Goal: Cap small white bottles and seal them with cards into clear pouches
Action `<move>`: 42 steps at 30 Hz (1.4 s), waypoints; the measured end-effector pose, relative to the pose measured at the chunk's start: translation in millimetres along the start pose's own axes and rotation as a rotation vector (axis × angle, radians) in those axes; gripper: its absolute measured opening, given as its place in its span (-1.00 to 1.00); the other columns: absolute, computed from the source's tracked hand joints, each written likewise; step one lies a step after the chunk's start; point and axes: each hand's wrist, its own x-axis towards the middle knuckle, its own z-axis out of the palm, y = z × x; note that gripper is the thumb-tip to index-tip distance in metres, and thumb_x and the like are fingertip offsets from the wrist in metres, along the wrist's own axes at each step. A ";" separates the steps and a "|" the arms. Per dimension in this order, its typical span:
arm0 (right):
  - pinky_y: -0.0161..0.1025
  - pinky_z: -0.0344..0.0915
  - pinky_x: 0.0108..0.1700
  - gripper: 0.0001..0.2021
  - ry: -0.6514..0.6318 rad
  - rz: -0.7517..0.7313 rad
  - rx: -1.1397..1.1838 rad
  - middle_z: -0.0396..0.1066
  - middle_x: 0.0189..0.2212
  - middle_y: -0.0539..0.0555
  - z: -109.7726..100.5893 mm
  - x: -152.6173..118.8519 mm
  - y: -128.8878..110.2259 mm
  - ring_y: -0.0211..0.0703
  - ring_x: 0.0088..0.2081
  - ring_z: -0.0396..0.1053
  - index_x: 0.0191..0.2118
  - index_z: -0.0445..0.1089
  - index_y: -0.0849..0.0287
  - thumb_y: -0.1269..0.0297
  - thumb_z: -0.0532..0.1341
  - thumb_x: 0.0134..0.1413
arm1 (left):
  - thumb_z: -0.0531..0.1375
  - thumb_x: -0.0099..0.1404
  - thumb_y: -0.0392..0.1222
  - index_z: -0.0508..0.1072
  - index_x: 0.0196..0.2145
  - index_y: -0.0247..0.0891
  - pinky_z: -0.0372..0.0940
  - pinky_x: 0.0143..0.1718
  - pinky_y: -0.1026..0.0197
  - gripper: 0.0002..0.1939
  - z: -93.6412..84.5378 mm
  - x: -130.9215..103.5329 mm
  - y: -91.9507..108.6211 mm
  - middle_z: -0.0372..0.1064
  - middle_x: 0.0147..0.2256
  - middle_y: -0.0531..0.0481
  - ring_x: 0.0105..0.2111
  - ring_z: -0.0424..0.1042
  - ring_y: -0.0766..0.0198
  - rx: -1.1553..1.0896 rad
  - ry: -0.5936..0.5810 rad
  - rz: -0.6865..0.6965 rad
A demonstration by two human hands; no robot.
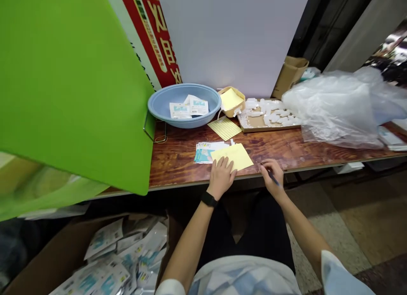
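My left hand (221, 176) lies flat with its fingers spread on the lower left part of a yellow sheet (240, 156) near the table's front edge. Under and left of that sheet are white and blue printed packets (202, 154). Just right of the sheet, at the table edge, my right hand (272, 176) is closed around a dark pen (272, 177). Behind the packets lies a yellow sheet with rows of small marks (224, 128).
A blue basin (184, 122) holds packets. Beside it are a small box (241, 108) with yellow paper and a cardboard tray (254, 127) of white plastic pieces. Clear plastic bags (337, 108) lie right. A green panel (76, 87) stands left, above a carton (41, 261) of packets.
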 end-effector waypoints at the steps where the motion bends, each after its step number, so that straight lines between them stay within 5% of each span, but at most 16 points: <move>1: -0.08 0.39 -0.13 -0.80 -0.042 0.049 0.064 0.46 -0.32 0.13 5.7 12.7 -3.1 -0.05 -0.23 0.43 -0.42 0.36 0.13 0.12 0.20 0.11 | 0.02 0.43 -0.06 0.43 0.11 -0.35 0.07 0.23 -0.24 -0.56 0.1 -3.0 5.8 0.32 0.17 -0.33 0.22 0.22 -0.15 0.016 0.004 0.005; 7: -0.18 0.39 -0.35 -0.78 -0.233 0.151 0.152 0.45 -0.49 0.02 47.0 77.2 13.5 -0.14 -0.44 0.42 -0.45 0.36 0.09 0.05 0.26 -0.10 | 0.10 0.36 0.09 0.36 0.20 -0.28 -0.01 0.28 -0.28 -0.43 7.9 -8.8 31.1 0.23 0.22 -0.35 0.29 0.11 -0.17 0.050 -0.032 0.020; 12: -0.24 0.20 -0.56 -0.74 -0.272 0.246 0.096 0.22 -0.76 -0.09 62.8 81.9 30.8 -0.22 -0.67 0.21 -0.61 0.21 0.07 0.07 0.19 -0.08 | 0.20 0.30 -0.02 0.34 0.22 -0.23 -0.02 0.29 -0.26 -0.44 11.1 -8.6 30.8 0.21 0.25 -0.31 0.29 0.10 -0.13 0.069 -0.028 0.018; 15: -0.23 0.19 -0.50 -0.76 -0.272 0.242 0.056 0.22 -0.74 -0.10 66.4 79.6 33.6 -0.23 -0.63 0.20 -0.63 0.22 0.07 0.11 0.21 -0.12 | 0.19 0.31 -0.03 0.35 0.21 -0.22 -0.02 0.30 -0.25 -0.46 11.0 -9.6 29.7 0.23 0.24 -0.29 0.29 0.11 -0.12 0.063 -0.029 0.012; 20: -0.20 0.21 -0.33 -0.79 -0.191 0.232 -0.001 0.30 -0.65 -0.06 69.1 79.3 38.0 -0.19 -0.50 0.24 -0.64 0.21 0.08 0.18 0.18 -0.13 | 0.18 0.32 -0.05 0.34 0.21 -0.24 -0.02 0.30 -0.25 -0.46 10.5 -10.2 30.6 0.22 0.24 -0.31 0.29 0.11 -0.12 0.062 -0.032 0.007; 26: -0.23 0.21 -0.35 -0.81 -0.179 0.232 0.006 0.33 -0.63 -0.06 66.3 74.3 42.2 -0.19 -0.49 0.27 -0.65 0.23 0.09 0.22 0.22 -0.17 | 0.18 0.32 -0.07 0.34 0.21 -0.25 -0.04 0.30 -0.27 -0.47 9.6 -10.3 31.3 0.20 0.25 -0.31 0.30 0.10 -0.15 0.058 -0.042 0.005; 31: -0.22 0.20 -0.42 -0.80 -0.040 0.279 0.025 0.25 -0.68 -0.08 57.8 84.1 48.5 -0.20 -0.56 0.23 -0.61 0.16 0.06 0.20 0.12 -0.04 | 0.19 0.31 -0.11 0.34 0.20 -0.31 -0.04 0.29 -0.29 -0.47 5.5 -8.5 34.8 0.20 0.23 -0.37 0.30 0.08 -0.20 0.067 -0.062 0.003; 37: -0.23 0.29 -0.37 -0.85 -0.220 0.227 0.168 0.38 -0.57 -0.04 47.2 110.1 53.4 -0.19 -0.48 0.32 -0.52 0.32 0.09 0.14 0.22 -0.15 | 0.29 0.21 -0.18 0.24 0.28 -0.23 -0.07 0.24 -0.44 -0.30 5.9 -2.2 53.0 0.15 0.24 -0.48 0.31 0.00 -0.38 0.140 -0.142 -0.045; 42: -0.23 0.21 -0.48 -0.83 -0.292 0.239 0.189 0.26 -0.66 -0.08 48.2 99.6 47.7 -0.24 -0.59 0.21 -0.55 0.27 0.08 0.14 0.19 -0.09 | 0.25 0.23 -0.25 0.21 0.30 -0.14 -0.09 0.24 -0.45 -0.31 11.4 2.3 63.4 0.13 0.25 -0.47 0.33 -0.05 -0.38 0.169 -0.169 -0.116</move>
